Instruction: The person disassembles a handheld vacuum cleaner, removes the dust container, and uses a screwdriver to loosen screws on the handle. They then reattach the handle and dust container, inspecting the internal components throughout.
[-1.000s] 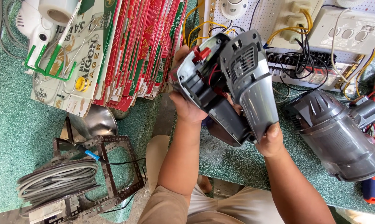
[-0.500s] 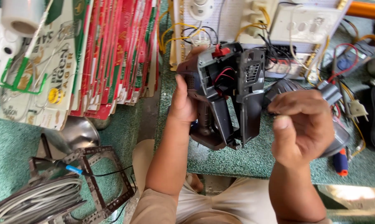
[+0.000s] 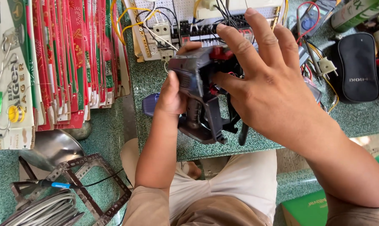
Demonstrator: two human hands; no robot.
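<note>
My left hand (image 3: 172, 97) grips the left side of a dark grey appliance housing (image 3: 200, 100) with a red part on top and exposed insides, held above the green table edge. My right hand (image 3: 267, 81) is spread over the housing's right side, fingers apart and resting on it, covering much of it. A blue-purple part (image 3: 148, 104) peeks out behind my left wrist.
A white board with wiring and terminals (image 3: 172, 21) lies behind the housing. A stack of red and green cartons (image 3: 72, 62) is at left, a black pouch (image 3: 357, 67) at right. A metal frame with a cable coil (image 3: 51, 196) sits lower left. A green box (image 3: 306, 207) is lower right.
The grey cover piece my right hand held a second ago is gone from the housing. My right hand has moved onto the housing's right side. The view has shifted right and closer.
</note>
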